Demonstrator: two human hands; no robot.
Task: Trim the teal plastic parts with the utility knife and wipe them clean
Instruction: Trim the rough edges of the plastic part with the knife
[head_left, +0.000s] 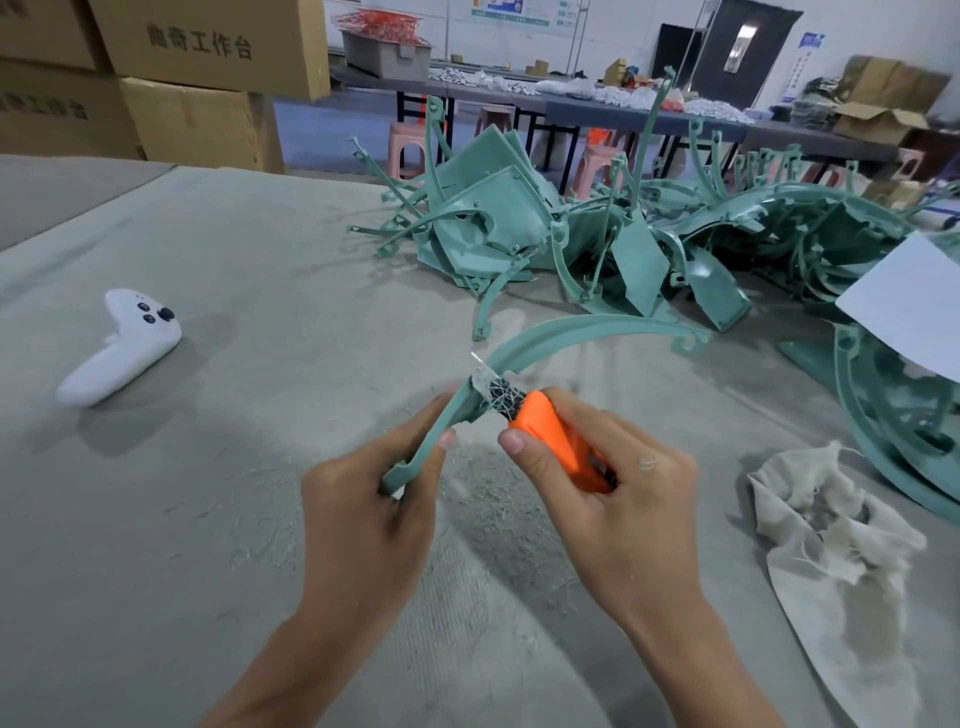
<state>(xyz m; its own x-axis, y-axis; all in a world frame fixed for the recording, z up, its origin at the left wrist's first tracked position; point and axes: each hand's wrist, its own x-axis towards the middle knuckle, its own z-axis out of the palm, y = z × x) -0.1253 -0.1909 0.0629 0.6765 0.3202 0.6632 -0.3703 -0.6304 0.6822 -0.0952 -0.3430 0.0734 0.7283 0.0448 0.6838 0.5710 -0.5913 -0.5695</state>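
The teal part (571, 332) gripped by the left hand (363, 499) is met at its edge by the knife (550, 436) clamped in the right hand (613, 483).

The right hand (623, 509) is hiding the rear of the orange plastic utility knife (545, 432); tangled pale shavings (497, 393) are masking its blade base; the picture's edge is cropping a white paper sheet (914, 306).

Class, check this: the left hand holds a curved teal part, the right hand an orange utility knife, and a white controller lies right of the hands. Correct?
One detail is wrong. The head view shows the white controller lying left of the hands, not right. The left hand does hold the curved teal part, the right hand the orange utility knife.
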